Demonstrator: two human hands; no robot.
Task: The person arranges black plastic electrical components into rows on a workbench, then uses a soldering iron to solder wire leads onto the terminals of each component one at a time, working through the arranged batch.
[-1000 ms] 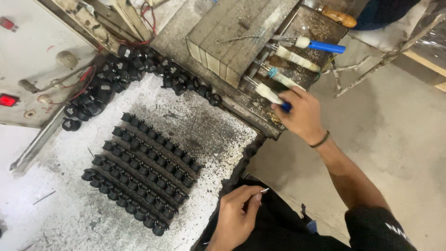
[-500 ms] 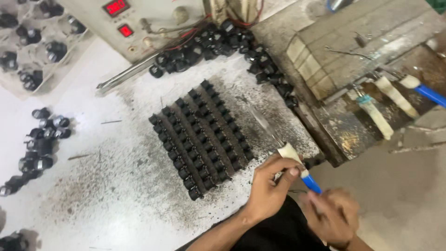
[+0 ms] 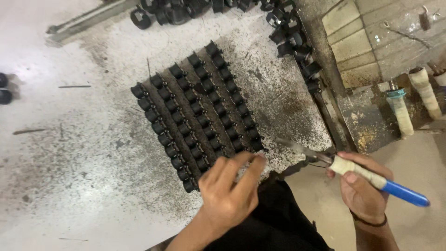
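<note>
My right hand (image 3: 360,188) grips a soldering iron (image 3: 371,179) with a tape-wrapped grip and blue handle end; its metal tip points left toward the rows of small black components (image 3: 197,111) laid in several diagonal lines on the speckled white table (image 3: 83,153). My left hand (image 3: 230,190) hovers at the near end of those rows, fingers spread and lightly curled, holding nothing I can see. The iron's tip lies just right of my left fingertips, near the table's front edge.
More loose black components (image 3: 297,42) are piled along the table's back and right edge. Two other tape-wrapped irons (image 3: 399,111) rest in a dirty metal stand at the right, beside a worn block (image 3: 376,37). A metal bar (image 3: 88,21) lies at the back left.
My right hand took an iron from the stand and brought it to the table's front edge. My left hand let go of the iron's tip area and now hovers over the rows.
</note>
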